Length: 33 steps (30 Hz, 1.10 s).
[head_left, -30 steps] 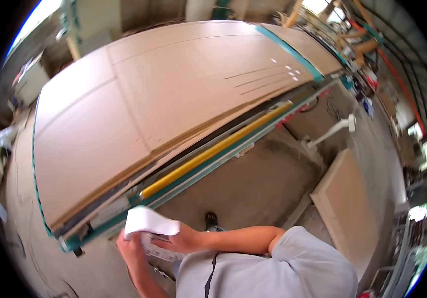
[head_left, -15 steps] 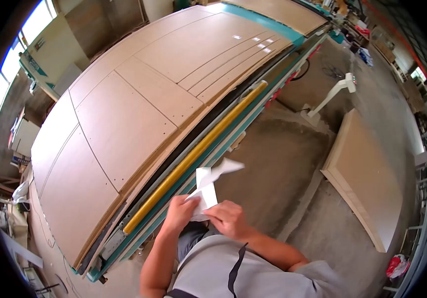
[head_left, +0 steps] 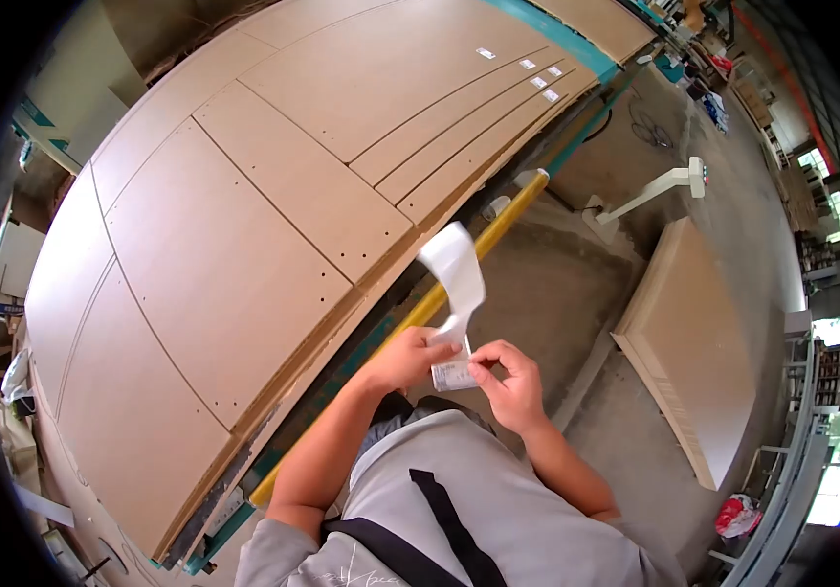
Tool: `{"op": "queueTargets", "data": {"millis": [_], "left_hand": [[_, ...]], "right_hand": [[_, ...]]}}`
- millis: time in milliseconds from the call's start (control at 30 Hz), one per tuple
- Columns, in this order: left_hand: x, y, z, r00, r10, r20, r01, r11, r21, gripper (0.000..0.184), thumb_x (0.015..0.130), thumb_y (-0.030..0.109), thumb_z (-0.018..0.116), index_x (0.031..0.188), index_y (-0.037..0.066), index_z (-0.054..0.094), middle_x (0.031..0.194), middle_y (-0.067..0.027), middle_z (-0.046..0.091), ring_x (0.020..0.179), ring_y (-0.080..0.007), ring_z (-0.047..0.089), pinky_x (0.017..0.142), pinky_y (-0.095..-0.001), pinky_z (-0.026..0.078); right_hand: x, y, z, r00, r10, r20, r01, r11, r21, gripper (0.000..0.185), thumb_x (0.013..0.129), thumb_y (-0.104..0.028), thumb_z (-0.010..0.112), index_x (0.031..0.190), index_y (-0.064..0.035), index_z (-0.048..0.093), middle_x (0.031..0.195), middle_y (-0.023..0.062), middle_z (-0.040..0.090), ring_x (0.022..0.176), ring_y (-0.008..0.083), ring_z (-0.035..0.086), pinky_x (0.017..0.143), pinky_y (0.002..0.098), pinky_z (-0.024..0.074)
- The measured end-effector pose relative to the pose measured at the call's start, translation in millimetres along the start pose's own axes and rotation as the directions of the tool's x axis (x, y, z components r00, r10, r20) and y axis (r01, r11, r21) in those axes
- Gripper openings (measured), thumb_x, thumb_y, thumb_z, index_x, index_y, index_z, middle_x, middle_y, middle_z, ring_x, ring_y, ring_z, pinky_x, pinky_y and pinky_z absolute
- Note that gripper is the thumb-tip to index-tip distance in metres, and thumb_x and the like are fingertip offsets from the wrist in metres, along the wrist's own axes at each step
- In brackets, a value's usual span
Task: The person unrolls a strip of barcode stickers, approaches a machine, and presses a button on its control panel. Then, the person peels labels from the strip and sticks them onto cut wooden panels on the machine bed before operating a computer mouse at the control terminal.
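Observation:
A curling white strip of labels rises in front of my body, its free end bent over toward the panels. My left hand is closed on the strip near its lower end. There a printed label hangs below the fingers. At that label's right edge, my right hand pinches with thumb and forefinger; whether the label has come off its backing I cannot tell. Beyond my hands lie large cut board panels with several small white labels stuck on the narrow pieces at the far end.
A yellow rail runs along the machine table's near side. On the floor to the right stand a control post and a stack of boards. Metal racking lines the far right, beside a red and white bag.
Both hands have risen with the label strip, the right one also moving rightward. The strip now curls upward, and its printed lower end shows. My view has shifted and turned slightly.

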<state>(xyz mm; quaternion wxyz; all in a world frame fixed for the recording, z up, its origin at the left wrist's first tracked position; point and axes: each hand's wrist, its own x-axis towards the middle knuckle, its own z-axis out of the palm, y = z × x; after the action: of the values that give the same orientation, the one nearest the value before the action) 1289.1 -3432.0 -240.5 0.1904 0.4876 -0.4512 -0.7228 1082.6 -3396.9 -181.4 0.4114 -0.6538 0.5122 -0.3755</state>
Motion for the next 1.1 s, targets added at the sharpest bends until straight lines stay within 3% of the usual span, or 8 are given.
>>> {"op": "queueTargets", "data": {"millis": [33, 200, 367, 700, 800, 967, 1033, 1100], "left_hand": [[-7, 21, -11, 0.997, 0.053, 0.061, -0.042, 0.986, -0.164, 0.049, 0.101, 0.046, 0.060, 0.113, 0.000, 0.073, 0.100, -0.0069, 0.073, 0.090, -0.0172, 0.066, 0.082, -0.0378, 0.054], [20, 7, -51, 0.928, 0.365, 0.079, -0.247, 0.759, -0.603, 0.057, 0.101, 0.049, 0.061, 0.128, -0.001, 0.064, 0.117, -0.0070, 0.070, 0.108, -0.0172, 0.064, 0.101, -0.0345, 0.047], [28, 23, -72, 0.981, 0.195, -0.026, -0.195, 0.947, -0.257, 0.033, 0.100, 0.029, 0.070, 0.118, 0.001, 0.070, 0.104, -0.0018, 0.071, 0.096, -0.0095, 0.061, 0.088, -0.0304, 0.050], [71, 15, -91, 0.944, 0.109, -0.312, -0.202, 0.938, -0.281, 0.021, 0.102, 0.016, 0.066, 0.108, -0.003, 0.070, 0.092, -0.0026, 0.072, 0.083, -0.0090, 0.064, 0.074, -0.0294, 0.053], [78, 25, -101, 0.826, 0.131, -0.549, -0.243, 0.960, -0.137, 0.023, 0.099, 0.020, 0.069, 0.098, -0.003, 0.073, 0.080, -0.0012, 0.069, 0.069, -0.0077, 0.058, 0.061, -0.0289, 0.047], [131, 11, -139, 0.610, 0.080, -0.788, -0.285, 0.951, -0.124, 0.020, 0.098, 0.017, 0.069, 0.097, -0.003, 0.073, 0.080, -0.0017, 0.070, 0.070, -0.0088, 0.059, 0.063, -0.0274, 0.047], [150, 21, -145, 0.356, 0.151, -0.922, -0.283, 0.958, 0.048, 0.020, 0.099, 0.016, 0.068, 0.101, -0.004, 0.072, 0.081, -0.0028, 0.070, 0.072, -0.0096, 0.060, 0.065, -0.0276, 0.049], [168, 16, -154, 0.339, 0.167, -0.926, -0.239, 0.967, 0.087, 0.022, 0.099, 0.017, 0.068, 0.104, -0.005, 0.070, 0.085, -0.0032, 0.070, 0.074, -0.0091, 0.061, 0.066, -0.0275, 0.049]], "right_hand": [[15, -2, 6, 1.000, 0.011, 0.010, -0.012, 0.999, 0.035, 0.008, 0.090, -0.004, 0.074, 0.095, -0.0003, 0.069, 0.087, 0.0088, 0.068, 0.078, 0.0171, 0.064, 0.074, 0.0298, 0.0518], [71, 1, 34, 0.998, 0.055, -0.007, -0.054, 0.996, 0.067, 0.012, 0.089, -0.005, 0.074, 0.098, -0.0001, 0.068, 0.088, 0.0073, 0.068, 0.077, 0.0153, 0.064, 0.073, 0.0294, 0.0523], [104, 9, 43, 0.992, 0.116, 0.048, -0.120, 0.990, 0.074, 0.017, 0.088, -0.005, 0.074, 0.103, -0.0004, 0.068, 0.090, 0.0062, 0.067, 0.077, 0.0138, 0.062, 0.072, 0.0287, 0.0524], [158, 42, 36, 0.965, 0.156, 0.209, -0.182, 0.978, 0.107, 0.044, 0.088, -0.002, 0.073, 0.130, 0.0011, 0.061, 0.103, 0.0023, 0.060, 0.089, 0.0086, 0.057, 0.079, 0.0241, 0.0509], [190, 50, 26, 0.965, 0.128, 0.227, -0.163, 0.976, 0.141, 0.041, 0.089, -0.002, 0.072, 0.128, -0.0032, 0.063, 0.102, 0.0019, 0.060, 0.086, 0.0081, 0.058, 0.078, 0.0245, 0.0518], [260, 54, -9, 0.956, -0.017, 0.291, -0.031, 0.986, 0.161, 0.034, 0.089, -0.003, 0.070, 0.122, -0.0025, 0.065, 0.099, 0.0044, 0.060, 0.082, 0.0116, 0.060, 0.076, 0.0261, 0.0526], [286, 64, -28, 0.962, -0.061, 0.266, 0.016, 0.986, 0.168, 0.032, 0.089, -0.004, 0.069, 0.121, -0.0029, 0.066, 0.099, 0.0049, 0.061, 0.084, 0.0123, 0.061, 0.077, 0.0269, 0.0528], [310, 80, -48, 0.967, -0.066, 0.247, 0.029, 0.988, 0.153, 0.031, 0.089, -0.004, 0.069, 0.120, -0.0029, 0.066, 0.099, 0.0053, 0.061, 0.085, 0.0127, 0.061, 0.078, 0.0269, 0.0527]]}}
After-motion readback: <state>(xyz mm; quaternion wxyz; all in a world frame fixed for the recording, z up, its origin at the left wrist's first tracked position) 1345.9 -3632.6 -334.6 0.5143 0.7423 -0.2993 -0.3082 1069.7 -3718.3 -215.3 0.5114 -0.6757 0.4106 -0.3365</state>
